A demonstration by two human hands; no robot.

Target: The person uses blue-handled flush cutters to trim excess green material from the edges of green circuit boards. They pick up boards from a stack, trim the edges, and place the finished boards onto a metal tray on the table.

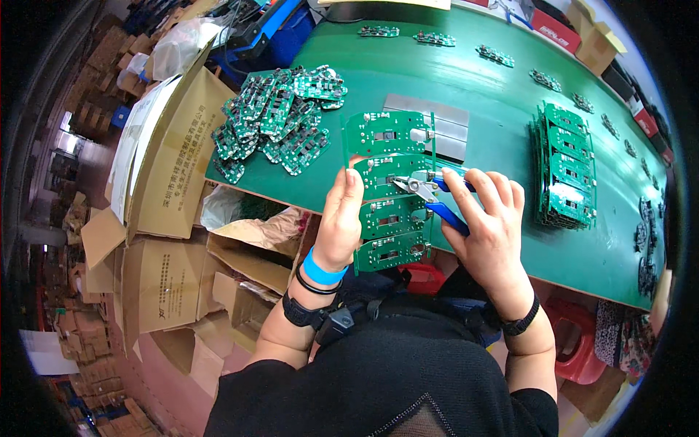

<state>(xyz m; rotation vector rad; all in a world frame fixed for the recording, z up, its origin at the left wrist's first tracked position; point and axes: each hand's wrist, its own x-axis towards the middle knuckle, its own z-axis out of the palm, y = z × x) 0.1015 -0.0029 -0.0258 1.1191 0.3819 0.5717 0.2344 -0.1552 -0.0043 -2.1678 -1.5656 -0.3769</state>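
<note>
My left hand (340, 218) grips the left edge of a green circuit board panel (386, 222), made of several boards joined in a column. My right hand (489, 211) is closed round the blue handles of a pair of cutting pliers (449, 216). The pliers' metal jaws lie over the second board from the top, near its middle. Whether the jaws touch the board I cannot tell. The panel is held up over the table's near edge. Behind its top part, a grey ridged block (448, 124) lies on the green table (349, 65).
A heap of single circuit boards (277, 109) lies on the table's left side. At right stands a stack of uncut panels (564, 167). Several boards (495, 55) form a curved row along the far side. Open cardboard boxes (171, 160) stand left; a red stool (575, 339) is at right.
</note>
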